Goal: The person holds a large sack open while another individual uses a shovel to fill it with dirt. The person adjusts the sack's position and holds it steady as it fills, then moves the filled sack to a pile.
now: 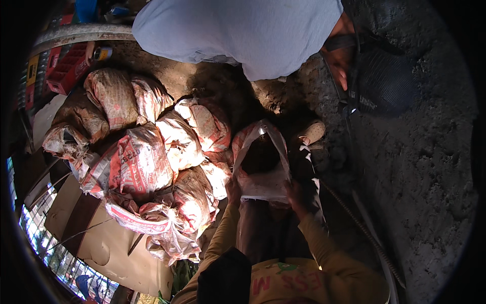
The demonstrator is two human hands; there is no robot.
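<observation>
An open woven sack (263,186), white inside with reddish marks outside, stands in front of my legs. Its mouth gapes, and the inside is too dark to tell what it contains. My left hand (234,192) is closed on the sack's near left rim. On the near right rim, my right hand (295,198) grips the edge likewise. Across from me a person in a light grey-blue shirt (243,33) bends close. That person's hand (340,71) is beside a dark, ribbed container (382,83) on the right.
Several filled, dirt-stained sacks (139,162) are heaped to my left. Red crates (68,68) and a small can (103,53) lie beyond them. A sandal-clad foot (313,133) is just right of the open sack. A ridged rod (362,228) runs along the rough grey ground (425,177).
</observation>
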